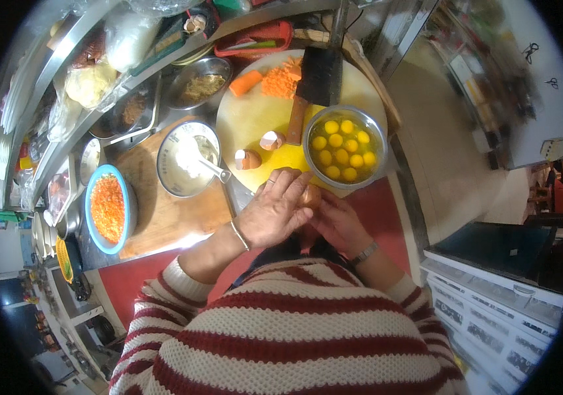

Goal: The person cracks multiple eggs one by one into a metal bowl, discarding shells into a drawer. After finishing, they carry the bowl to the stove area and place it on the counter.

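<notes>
Both hands close around a brown egg (pixel 310 197) at the near edge of the round cutting board (pixel 232 111). My left hand (pixel 274 212) has its thumb and fingers on the egg's left side, while the fingers of my right hand (pixel 338 222) grip its right side. Fingers cover much of the egg, so I cannot tell whether its shell is cracked. Just beyond my hands, a metal bowl (pixel 384 148) holds several raw eggs with whole yolks. Two broken eggshell pieces, one (pixel 272 140) near the cleaver handle and another (pixel 247 159) nearer me, lie on the board.
A cleaver (pixel 318 76) lies across the board, by chopped carrot (pixel 281 81) and a carrot piece (pixel 245 83). Leftward, a patterned bowl (pixel 163 173) with white powder and a spoon (pixel 215 169) rests on a wooden board (pixel 178 217), beside a blue bowl (pixel 131 217) of chopped carrot.
</notes>
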`<state>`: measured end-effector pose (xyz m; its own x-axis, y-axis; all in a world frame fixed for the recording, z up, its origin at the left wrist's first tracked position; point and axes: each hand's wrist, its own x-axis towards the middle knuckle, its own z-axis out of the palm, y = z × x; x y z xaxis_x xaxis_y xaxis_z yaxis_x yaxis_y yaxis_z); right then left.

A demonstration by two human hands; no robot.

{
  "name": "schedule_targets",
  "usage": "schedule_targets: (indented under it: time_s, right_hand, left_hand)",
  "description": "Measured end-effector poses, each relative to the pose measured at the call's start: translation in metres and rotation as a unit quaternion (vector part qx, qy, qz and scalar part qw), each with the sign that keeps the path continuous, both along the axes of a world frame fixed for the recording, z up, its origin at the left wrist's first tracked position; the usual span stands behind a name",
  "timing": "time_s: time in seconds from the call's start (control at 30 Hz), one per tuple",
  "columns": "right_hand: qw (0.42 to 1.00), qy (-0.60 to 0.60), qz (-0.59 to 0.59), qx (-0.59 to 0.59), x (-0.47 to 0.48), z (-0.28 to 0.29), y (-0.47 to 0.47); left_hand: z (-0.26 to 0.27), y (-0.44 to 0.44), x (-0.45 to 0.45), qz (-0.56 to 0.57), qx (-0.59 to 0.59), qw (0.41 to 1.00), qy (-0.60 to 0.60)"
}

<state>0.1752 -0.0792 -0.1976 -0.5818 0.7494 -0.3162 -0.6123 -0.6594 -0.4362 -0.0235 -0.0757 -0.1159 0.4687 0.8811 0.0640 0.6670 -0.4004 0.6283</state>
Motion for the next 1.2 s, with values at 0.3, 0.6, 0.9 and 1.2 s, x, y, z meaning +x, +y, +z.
schedule_targets:
  time_s: [0.3, 0.6, 0.9, 1.2]
  right_hand:
    - [0.998, 0.053, 0.022, -0.008, 0.006, -0.018, 0.003]
    - [0.997, 0.07, -0.012, -0.023, 0.014, -0.02, -0.006]
    - [0.999, 0.039, 0.001, 0.014, 0.003, -0.001, -0.006]
    - [0.996, 0.067, 0.027, 0.044, -0.011, 0.014, -0.009]
  left_hand:
    - [-0.02, 0.09, -0.03, 0.169, -0.026, 0.974, 0.145]
    - [-0.02, 0.1, -0.034, 0.093, -0.013, 0.993, 0.078]
    - [0.048, 0.01, 0.002, -0.041, 0.04, 0.998, 0.016]
    - [0.054, 0.012, -0.044, -0.014, -0.032, 0.966, -0.255]
